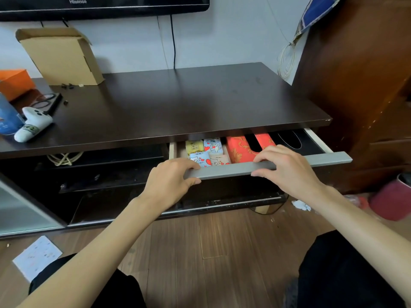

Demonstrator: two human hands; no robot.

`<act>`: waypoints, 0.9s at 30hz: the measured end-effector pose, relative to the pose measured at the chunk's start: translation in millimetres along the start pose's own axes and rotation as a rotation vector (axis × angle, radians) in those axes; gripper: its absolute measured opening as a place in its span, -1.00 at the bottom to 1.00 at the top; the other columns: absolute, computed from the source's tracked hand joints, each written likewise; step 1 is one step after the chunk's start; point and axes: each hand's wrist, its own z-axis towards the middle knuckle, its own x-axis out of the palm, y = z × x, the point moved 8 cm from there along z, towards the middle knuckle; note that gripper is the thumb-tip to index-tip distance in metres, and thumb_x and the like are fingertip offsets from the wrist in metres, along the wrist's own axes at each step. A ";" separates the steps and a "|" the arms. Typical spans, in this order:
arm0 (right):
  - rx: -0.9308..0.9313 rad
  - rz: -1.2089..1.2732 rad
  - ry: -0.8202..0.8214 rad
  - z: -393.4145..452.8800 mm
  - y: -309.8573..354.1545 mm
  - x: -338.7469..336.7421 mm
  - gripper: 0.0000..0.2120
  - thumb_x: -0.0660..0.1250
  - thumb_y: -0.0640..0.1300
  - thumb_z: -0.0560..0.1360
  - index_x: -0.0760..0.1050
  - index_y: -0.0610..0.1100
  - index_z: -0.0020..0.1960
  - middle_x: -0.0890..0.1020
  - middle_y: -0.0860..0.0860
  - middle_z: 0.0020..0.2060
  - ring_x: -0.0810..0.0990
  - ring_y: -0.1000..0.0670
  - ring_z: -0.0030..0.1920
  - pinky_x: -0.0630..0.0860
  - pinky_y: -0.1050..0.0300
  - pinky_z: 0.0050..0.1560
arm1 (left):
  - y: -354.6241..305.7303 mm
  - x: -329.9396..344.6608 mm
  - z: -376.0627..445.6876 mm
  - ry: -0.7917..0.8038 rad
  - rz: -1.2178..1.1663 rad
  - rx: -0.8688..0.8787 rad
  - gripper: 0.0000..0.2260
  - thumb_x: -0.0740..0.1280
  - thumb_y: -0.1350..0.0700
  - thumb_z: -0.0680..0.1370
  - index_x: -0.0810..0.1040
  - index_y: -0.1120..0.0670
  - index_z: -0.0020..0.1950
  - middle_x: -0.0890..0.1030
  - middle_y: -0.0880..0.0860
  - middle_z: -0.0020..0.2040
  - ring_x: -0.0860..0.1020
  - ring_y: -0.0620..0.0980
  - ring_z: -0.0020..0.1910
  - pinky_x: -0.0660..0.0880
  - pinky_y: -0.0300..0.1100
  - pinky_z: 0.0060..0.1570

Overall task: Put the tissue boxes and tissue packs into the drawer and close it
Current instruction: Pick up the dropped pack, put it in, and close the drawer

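Note:
The drawer (320, 140) under the dark TV stand top is only partly out, its grey front rail (231, 168) toward me. Inside lie several small tissue packs (212, 146) with heart and cartoon prints on the left, a red patterned tissue box (239, 148) in the middle and a black tissue box (291, 140) on the right. My left hand (171, 181) grips the rail's left part, thumb under and fingers over the top. My right hand (287, 165) holds the rail near the middle, fingers curled over its top edge.
On the stand top (189, 101) at the left sit a cardboard box (62, 55), an orange box (15, 82), a white game controller (33, 124) and a blue pack (6, 116). A wooden cabinet (360, 85) stands right, a red bin (391, 201) on the floor.

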 end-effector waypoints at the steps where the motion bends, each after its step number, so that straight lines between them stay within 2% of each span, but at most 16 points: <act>1: 0.004 -0.013 -0.012 4.3 -0.8 0.7 -0.73 0.56 0.07 0.45 0.68 -0.04 0.07 0.66 0.08 0.03 0.56 0.08 0.08 0.33 0.37 -0.11 | 1.3 -0.4 4.4 -0.014 0.005 0.001 -0.66 0.48 -0.09 0.49 0.61 -0.08 0.24 0.64 -0.05 0.23 0.57 0.02 0.19 0.53 -0.02 -0.01; 3: -0.005 -0.043 -0.045 13.0 -1.0 1.1 -0.71 0.56 0.07 0.44 0.68 -0.06 0.06 0.67 0.05 0.05 0.53 0.04 0.11 0.43 0.25 -0.09 | 3.8 -1.2 12.8 -0.040 0.016 0.020 -0.66 0.48 -0.08 0.49 0.62 -0.06 0.23 0.64 -0.05 0.22 0.55 0.02 0.19 0.52 -0.02 -0.02; 6: -0.011 -0.098 -0.110 27.0 -2.5 -0.3 -0.57 0.58 0.09 0.41 0.64 -0.10 0.18 0.60 -0.01 0.23 0.48 -0.06 0.27 0.56 -0.09 0.12 | 5.4 -4.6 24.2 -0.098 0.062 0.103 -0.56 0.52 -0.07 0.46 0.60 0.04 0.28 0.58 0.02 0.28 0.47 0.03 0.27 0.50 -0.02 0.08; 9: 0.054 -0.177 -0.163 38.9 -14.7 0.2 -0.27 0.60 0.15 0.37 0.47 -0.12 0.42 0.44 -0.09 0.46 0.35 -0.15 0.46 0.42 -0.22 0.38 | 12.7 -11.0 32.6 -0.220 0.152 0.103 -0.31 0.58 -0.10 0.37 0.48 0.12 0.42 0.43 0.15 0.45 0.33 0.17 0.47 0.32 0.12 0.39; 11: 0.154 -0.200 -0.223 39.6 -32.7 -0.6 -0.08 0.59 0.22 0.34 0.32 -0.16 0.53 0.33 -0.14 0.55 0.28 -0.20 0.52 0.32 -0.23 0.46 | 26.8 -12.1 31.4 -0.309 0.142 -0.014 -0.17 0.58 -0.13 0.35 0.35 0.14 0.51 0.29 0.20 0.55 0.19 0.20 0.55 0.20 0.18 0.47; 13: 0.283 -0.195 -0.285 31.0 -57.6 0.5 0.04 0.55 0.28 0.35 0.18 -0.19 0.60 0.22 -0.18 0.60 0.20 -0.23 0.57 0.22 -0.21 0.52 | 44.2 -8.5 20.6 -0.407 0.056 -0.169 -0.11 0.58 -0.11 0.36 0.26 0.16 0.55 0.19 0.22 0.58 0.12 0.20 0.57 0.16 0.11 0.51; 15: 0.428 -0.134 -0.353 14.9 -86.4 4.0 0.09 0.51 0.31 0.38 0.06 -0.20 0.63 0.11 -0.19 0.64 0.11 -0.25 0.60 0.13 -0.18 0.54 | 63.0 -1.6 2.6 -0.516 -0.092 -0.333 -0.12 0.59 -0.03 0.38 0.23 0.15 0.56 0.16 0.19 0.58 0.13 0.16 0.55 0.17 -0.01 0.50; 17: 0.606 -0.017 -0.426 -5.7 -118.0 9.5 0.12 0.48 0.34 0.40 -0.01 -0.18 0.65 0.05 -0.18 0.65 0.06 -0.26 0.60 0.10 -0.15 0.55 | 81.6 10.7 -17.6 -0.608 -0.293 -0.500 -0.20 0.58 0.02 0.40 0.27 0.09 0.53 0.25 0.09 0.52 0.22 0.04 0.48 0.21 -0.20 0.43; 19: 0.766 0.141 -0.462 -22.2 -142.6 20.6 0.14 0.47 0.35 0.40 -0.07 -0.18 0.66 0.01 -0.16 0.66 0.03 -0.25 0.61 0.09 -0.11 0.54 | 92.6 26.1 -30.8 -0.643 -0.482 -0.612 -0.37 0.55 0.03 0.43 0.37 0.02 0.43 0.39 -0.05 0.34 0.38 -0.09 0.31 0.35 -0.19 0.36; 21: 0.871 0.303 -0.419 -28.4 -158.0 38.7 0.14 0.47 0.31 0.43 -0.11 -0.18 0.66 -0.02 -0.15 0.67 0.00 -0.24 0.63 0.06 -0.10 0.55 | 91.5 45.6 -30.0 -0.558 -0.631 -0.654 -0.48 0.51 0.09 0.48 0.41 -0.01 0.38 0.47 -0.11 0.25 0.47 -0.17 0.20 0.46 -0.09 0.28; 23: 0.912 0.426 -0.362 -28.5 -162.6 56.7 0.10 0.45 0.28 0.47 -0.14 -0.17 0.67 -0.05 -0.14 0.67 -0.03 -0.21 0.65 0.06 -0.14 0.58 | 85.5 63.3 -20.9 -0.437 -0.761 -0.646 -0.49 0.46 0.17 0.52 0.39 0.00 0.43 0.50 -0.08 0.29 0.48 -0.18 0.22 0.47 -0.26 0.19; 25: 0.908 0.470 -0.353 -26.3 -162.9 65.9 0.07 0.42 0.27 0.51 -0.17 -0.16 0.67 -0.10 -0.13 0.67 -0.05 -0.19 0.65 0.03 -0.10 0.57 | 78.5 72.3 -9.9 -0.378 -0.801 -0.621 -0.53 0.41 0.21 0.55 0.39 -0.04 0.42 0.47 -0.06 0.34 0.46 -0.21 0.20 0.37 -0.43 0.07; 27: 0.901 0.472 -0.360 -24.4 -164.5 69.5 0.04 0.40 0.25 0.53 -0.17 -0.16 0.67 -0.12 -0.13 0.67 -0.07 -0.20 0.65 0.03 -0.08 0.57 | 72.2 75.5 -4.3 -0.388 -0.811 -0.609 -0.52 0.37 0.26 0.55 0.38 -0.11 0.39 0.40 -0.09 0.35 0.45 -0.27 0.16 0.35 -0.42 0.09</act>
